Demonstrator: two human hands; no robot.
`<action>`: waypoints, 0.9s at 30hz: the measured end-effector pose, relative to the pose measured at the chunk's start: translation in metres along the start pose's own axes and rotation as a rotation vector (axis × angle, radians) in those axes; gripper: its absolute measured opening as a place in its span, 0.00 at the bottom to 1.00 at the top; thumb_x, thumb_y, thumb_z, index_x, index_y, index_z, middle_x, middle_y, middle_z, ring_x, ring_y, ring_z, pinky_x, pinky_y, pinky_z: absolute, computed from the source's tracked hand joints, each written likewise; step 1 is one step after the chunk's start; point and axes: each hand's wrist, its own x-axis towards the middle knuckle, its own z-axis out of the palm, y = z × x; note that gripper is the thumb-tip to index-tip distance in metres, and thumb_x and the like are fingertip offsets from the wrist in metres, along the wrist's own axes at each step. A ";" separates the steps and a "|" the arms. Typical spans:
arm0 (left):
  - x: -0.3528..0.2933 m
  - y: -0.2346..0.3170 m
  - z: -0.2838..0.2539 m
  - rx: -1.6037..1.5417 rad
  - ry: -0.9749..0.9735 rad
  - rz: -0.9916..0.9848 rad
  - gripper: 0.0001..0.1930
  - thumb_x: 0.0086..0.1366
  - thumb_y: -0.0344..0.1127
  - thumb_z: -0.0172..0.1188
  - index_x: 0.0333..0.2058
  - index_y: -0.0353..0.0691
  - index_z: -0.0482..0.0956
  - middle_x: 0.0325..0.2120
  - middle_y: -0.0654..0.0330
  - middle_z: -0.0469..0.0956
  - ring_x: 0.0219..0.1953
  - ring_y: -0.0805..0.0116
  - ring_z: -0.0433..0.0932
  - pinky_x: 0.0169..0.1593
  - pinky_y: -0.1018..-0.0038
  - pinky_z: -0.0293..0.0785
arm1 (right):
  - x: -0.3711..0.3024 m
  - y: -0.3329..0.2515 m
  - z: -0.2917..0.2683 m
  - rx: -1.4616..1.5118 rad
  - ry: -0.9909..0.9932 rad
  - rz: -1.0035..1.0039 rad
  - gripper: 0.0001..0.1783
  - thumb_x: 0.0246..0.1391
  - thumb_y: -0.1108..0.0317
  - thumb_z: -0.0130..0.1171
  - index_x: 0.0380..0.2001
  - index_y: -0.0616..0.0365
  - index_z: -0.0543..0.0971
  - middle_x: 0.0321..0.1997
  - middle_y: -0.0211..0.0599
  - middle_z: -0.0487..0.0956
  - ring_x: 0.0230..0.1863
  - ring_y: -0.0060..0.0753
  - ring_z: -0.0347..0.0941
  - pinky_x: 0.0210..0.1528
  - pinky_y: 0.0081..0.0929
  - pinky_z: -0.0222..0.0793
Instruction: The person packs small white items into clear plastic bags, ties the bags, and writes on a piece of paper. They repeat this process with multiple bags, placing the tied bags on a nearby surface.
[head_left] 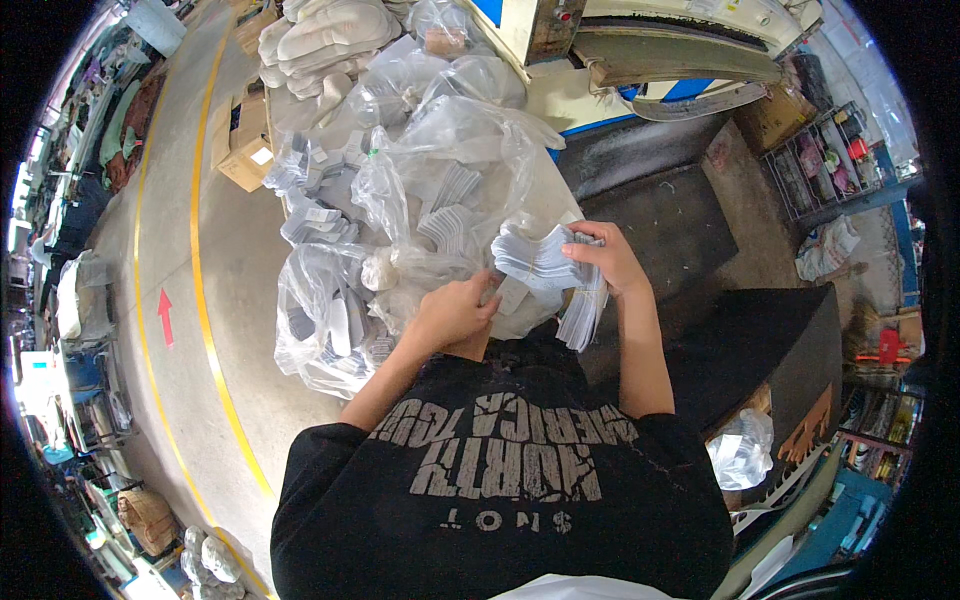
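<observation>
My right hand (pixel 608 256) is closed on the right end of a stack of pale grey-blue cut pieces (pixel 535 256), thumb and fingers at its edge. A thin band runs round the stack. A second bundle of similar pieces (pixel 580 318) hangs under that hand, fanned downward. My left hand (pixel 455 312) is closed close to my body, its fingertips beside a small pale tag (pixel 512 295) below the stack. What its fingers pinch is hidden. A brown piece of card (pixel 470 346) shows just under the left hand.
Clear plastic bags (pixel 395 190) with more grey bundles (pixel 345 320) cover the table to the left. White stacked pieces (pixel 330 45) lie at the far end. A cardboard box (pixel 243 145) stands left of the table. A cream machine (pixel 570 95) is at the far right.
</observation>
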 end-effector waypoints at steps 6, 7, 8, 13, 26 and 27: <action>0.005 -0.011 0.012 -0.158 0.165 0.063 0.26 0.69 0.52 0.57 0.57 0.40 0.74 0.42 0.40 0.84 0.45 0.35 0.82 0.49 0.46 0.78 | 0.012 -0.001 0.014 0.179 -0.233 0.102 0.30 0.49 0.57 0.72 0.49 0.71 0.82 0.43 0.39 0.85 0.42 0.29 0.80 0.48 0.27 0.73; 0.004 -0.010 0.012 -0.243 0.234 0.146 0.26 0.68 0.50 0.58 0.59 0.40 0.72 0.43 0.41 0.84 0.45 0.36 0.83 0.49 0.45 0.78 | 0.014 0.001 0.018 0.222 -0.303 0.091 0.30 0.51 0.56 0.71 0.49 0.71 0.82 0.43 0.40 0.85 0.40 0.29 0.81 0.45 0.27 0.75; 0.008 -0.020 0.021 -0.176 0.232 0.130 0.26 0.68 0.49 0.59 0.59 0.40 0.71 0.43 0.42 0.84 0.45 0.35 0.83 0.49 0.45 0.78 | 0.016 -0.007 0.030 0.325 -0.276 0.133 0.28 0.54 0.55 0.69 0.50 0.70 0.82 0.43 0.40 0.85 0.38 0.29 0.81 0.41 0.26 0.76; 0.017 -0.018 0.034 -0.106 0.243 -0.078 0.26 0.69 0.51 0.59 0.60 0.45 0.69 0.43 0.45 0.85 0.49 0.39 0.82 0.50 0.49 0.77 | 0.023 -0.050 0.070 0.352 -0.233 0.155 0.24 0.69 0.53 0.57 0.50 0.66 0.81 0.42 0.43 0.86 0.27 0.25 0.79 0.23 0.23 0.74; 0.053 -0.031 0.053 0.150 0.034 -0.135 0.25 0.68 0.50 0.59 0.52 0.34 0.73 0.36 0.39 0.85 0.41 0.35 0.84 0.46 0.45 0.79 | 0.017 0.071 0.063 -0.996 -0.061 -0.086 0.23 0.55 0.57 0.62 0.54 0.48 0.80 0.44 0.51 0.85 0.49 0.60 0.81 0.52 0.53 0.77; 0.059 -0.031 0.057 0.111 0.057 -0.138 0.26 0.68 0.51 0.59 0.53 0.33 0.72 0.37 0.38 0.84 0.42 0.35 0.84 0.47 0.45 0.79 | 0.018 0.076 0.062 -1.033 -0.082 -0.031 0.24 0.54 0.58 0.62 0.55 0.48 0.79 0.45 0.51 0.85 0.50 0.60 0.81 0.51 0.53 0.77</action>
